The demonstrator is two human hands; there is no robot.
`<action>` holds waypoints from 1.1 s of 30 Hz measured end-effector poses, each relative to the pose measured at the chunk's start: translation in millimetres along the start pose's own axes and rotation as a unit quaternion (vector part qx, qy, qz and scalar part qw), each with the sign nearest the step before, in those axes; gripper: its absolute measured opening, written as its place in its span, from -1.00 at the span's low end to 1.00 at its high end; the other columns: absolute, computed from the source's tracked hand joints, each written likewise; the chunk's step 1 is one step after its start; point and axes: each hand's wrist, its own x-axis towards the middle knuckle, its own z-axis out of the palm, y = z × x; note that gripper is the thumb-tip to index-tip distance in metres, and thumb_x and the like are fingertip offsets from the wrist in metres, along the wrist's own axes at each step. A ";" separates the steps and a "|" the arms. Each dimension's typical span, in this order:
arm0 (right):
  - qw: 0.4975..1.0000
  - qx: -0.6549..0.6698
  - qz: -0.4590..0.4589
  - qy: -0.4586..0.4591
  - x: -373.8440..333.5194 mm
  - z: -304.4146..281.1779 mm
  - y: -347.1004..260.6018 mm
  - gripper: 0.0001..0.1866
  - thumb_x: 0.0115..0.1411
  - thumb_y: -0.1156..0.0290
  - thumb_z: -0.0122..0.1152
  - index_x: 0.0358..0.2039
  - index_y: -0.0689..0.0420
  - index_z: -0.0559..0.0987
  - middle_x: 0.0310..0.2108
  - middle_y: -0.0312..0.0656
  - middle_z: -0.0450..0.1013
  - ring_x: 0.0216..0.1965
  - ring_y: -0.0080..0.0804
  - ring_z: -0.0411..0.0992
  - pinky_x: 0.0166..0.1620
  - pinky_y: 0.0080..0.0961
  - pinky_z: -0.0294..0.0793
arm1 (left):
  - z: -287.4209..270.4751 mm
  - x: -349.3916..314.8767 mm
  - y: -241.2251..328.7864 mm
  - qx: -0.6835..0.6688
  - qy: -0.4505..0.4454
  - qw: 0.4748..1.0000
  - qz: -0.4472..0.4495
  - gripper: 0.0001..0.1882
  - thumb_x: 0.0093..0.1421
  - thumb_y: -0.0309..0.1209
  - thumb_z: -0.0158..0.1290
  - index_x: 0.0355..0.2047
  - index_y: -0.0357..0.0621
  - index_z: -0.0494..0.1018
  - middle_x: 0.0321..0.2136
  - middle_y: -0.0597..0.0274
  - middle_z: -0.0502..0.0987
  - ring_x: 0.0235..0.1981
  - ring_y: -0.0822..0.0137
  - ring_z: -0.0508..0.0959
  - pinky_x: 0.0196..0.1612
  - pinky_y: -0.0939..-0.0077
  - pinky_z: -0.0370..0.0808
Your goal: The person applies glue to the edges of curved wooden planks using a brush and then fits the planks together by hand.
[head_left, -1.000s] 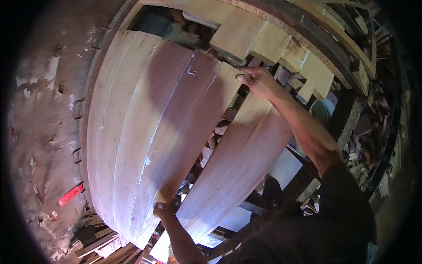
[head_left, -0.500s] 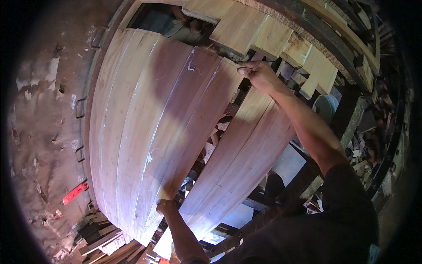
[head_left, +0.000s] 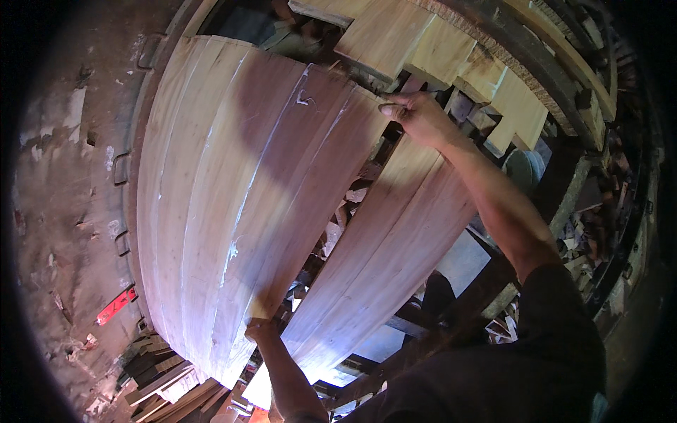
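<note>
A wide panel of pale wooden boards (head_left: 211, 162) lies in front of me, with white glue lines along its seams. My right hand (head_left: 421, 118) pinches the far right corner of its outermost board between thumb and fingers. Lower down, my left hand (head_left: 261, 330) is closed round the same board's right edge, its fingertips partly hidden. A narrower joined wooden panel (head_left: 384, 243) lies to the right, across an open gap from the wide one.
Short wooden planks (head_left: 388, 35) lie at the far side beside a curved dark beam (head_left: 522, 56). Wood strips (head_left: 176, 384) are piled at the lower left. A stained wall-like surface (head_left: 63, 197) with metal handles and a red label (head_left: 116, 306) runs along the left. Offcuts show below the gap.
The view has shifted slightly, and the wide panel with both hands sits a little farther left in it. Both hands keep their hold on the board's edge.
</note>
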 end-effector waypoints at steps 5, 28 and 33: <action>0.999 0.008 -0.026 0.041 1.8 -1.0 4.6 -0.56 0.27 0.19 0.21 0.02 0.26 0.55 -0.17 -0.01 0.59 -0.10 -0.45 0.49 0.03 -0.47 0.42 | -10.7 -0.8 4.4 -0.004 0.009 1.000 0.001 -0.50 0.17 -0.15 0.08 -0.01 -0.28 0.38 0.00 -0.12 0.46 0.04 -0.07 0.47 -0.06 -0.06 0.47; 0.989 -0.080 -0.068 0.103 29.9 25.6 54.8 -0.64 0.21 0.10 0.24 -0.09 0.05 0.65 -0.23 -0.24 0.62 -0.19 -0.43 0.51 -0.05 -0.39 0.47 | -61.8 -2.0 10.5 0.096 0.048 0.989 0.102 -0.50 0.21 -0.10 0.02 0.01 -0.23 0.40 0.02 -0.05 0.47 0.03 -0.04 0.49 -0.10 -0.07 0.46; 0.989 -0.092 -0.068 0.093 19.7 -19.9 45.0 -0.46 0.31 0.01 0.11 0.05 0.25 0.55 0.00 -0.12 0.51 0.08 -0.30 0.39 0.19 -0.37 0.24 | 23.5 -21.5 29.2 0.783 0.263 0.563 -0.035 -0.50 0.22 -0.09 0.01 0.02 -0.22 0.40 0.02 -0.03 0.47 0.03 -0.03 0.49 -0.11 -0.07 0.46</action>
